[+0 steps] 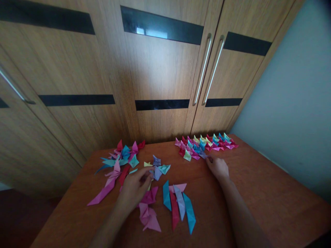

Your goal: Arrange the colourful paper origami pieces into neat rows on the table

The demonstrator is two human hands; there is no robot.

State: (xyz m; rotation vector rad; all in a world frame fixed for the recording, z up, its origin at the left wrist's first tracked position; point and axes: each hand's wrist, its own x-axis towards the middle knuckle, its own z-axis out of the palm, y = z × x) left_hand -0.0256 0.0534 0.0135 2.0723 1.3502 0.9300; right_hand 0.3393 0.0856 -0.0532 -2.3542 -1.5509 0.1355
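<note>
My left hand (pixel 137 186) is closed over the middle of the table, its thumb and fingertips pinching the edge of a lavender folded paper piece (pixel 157 173). Around it lie another lavender piece (pixel 156 160), a mint piece (pixel 164 168) and a yellow one (pixel 148 164). My right hand (pixel 219 168) is closed at the front of rows of small folded paper pieces (pixel 214 144), its fingertips on a lavender piece (pixel 203 155) there. Partly under my left hand are magenta folded pieces (pixel 151 196), with a pink one (pixel 149 218) nearer me.
Blue, red, lavender and pink folded paper strips (pixel 190 213) lie at the front middle. At the left is a loose heap of folded pieces (pixel 125 155), with a long pink one (pixel 108 186) sticking out. A wooden cabinet (pixel 160 75) stands behind the table (pixel 258 199); a wall (pixel 292 113) is at the right.
</note>
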